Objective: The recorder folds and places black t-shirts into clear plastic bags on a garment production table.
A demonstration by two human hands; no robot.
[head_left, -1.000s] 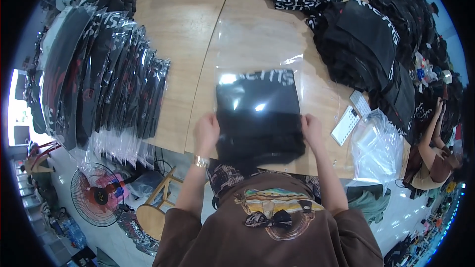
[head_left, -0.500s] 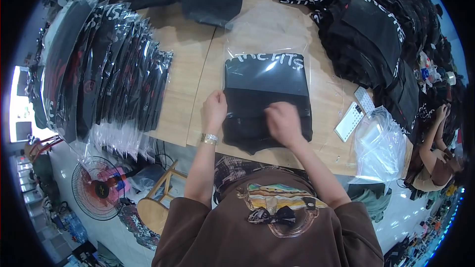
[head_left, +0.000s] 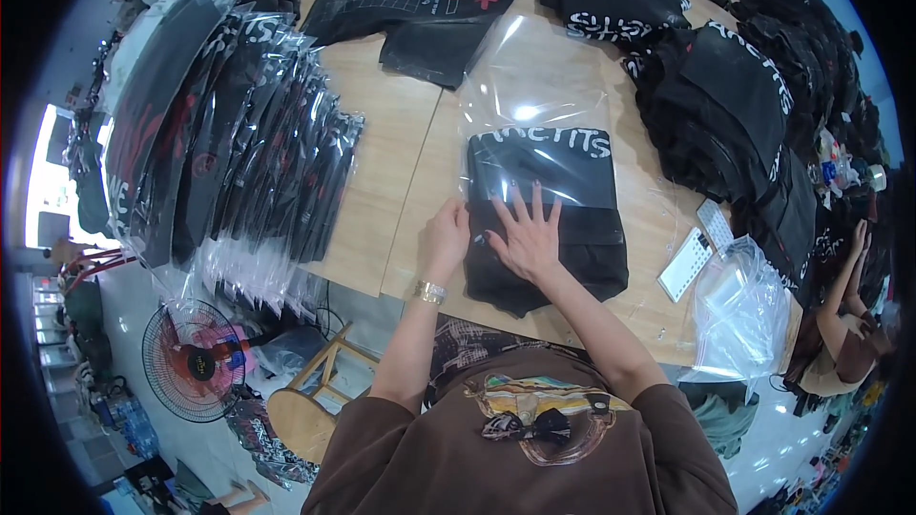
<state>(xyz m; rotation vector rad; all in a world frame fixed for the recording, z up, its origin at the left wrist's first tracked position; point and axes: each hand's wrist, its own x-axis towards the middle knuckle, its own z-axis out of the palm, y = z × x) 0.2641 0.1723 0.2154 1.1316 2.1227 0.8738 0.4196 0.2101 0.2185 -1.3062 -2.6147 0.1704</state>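
A folded black shirt (head_left: 572, 257) with white lettering lies on the wooden table (head_left: 382, 162), its far half inside a clear plastic bag (head_left: 539, 67). My right hand (head_left: 527, 234) presses flat on the middle of the shirt, fingers spread, at the bag's mouth. My left hand (head_left: 447, 234) grips the bag's left edge beside the shirt; a gold watch (head_left: 429, 291) is on that wrist.
A long row of bagged black shirts (head_left: 239, 133) lies at the left. Piles of unbagged black shirts (head_left: 725, 95) fill the right and far side. Loose clear bags (head_left: 739, 310) and white cards (head_left: 685, 262) sit at the right edge. Another person (head_left: 844, 334) sits far right. A fan (head_left: 191, 358) and stool (head_left: 305, 415) stand below.
The shirt has slid farther into the bag. My right hand moved from the shirt's right edge onto its middle and now lies flat with the fingers spread; my left hand stays at the left edge.
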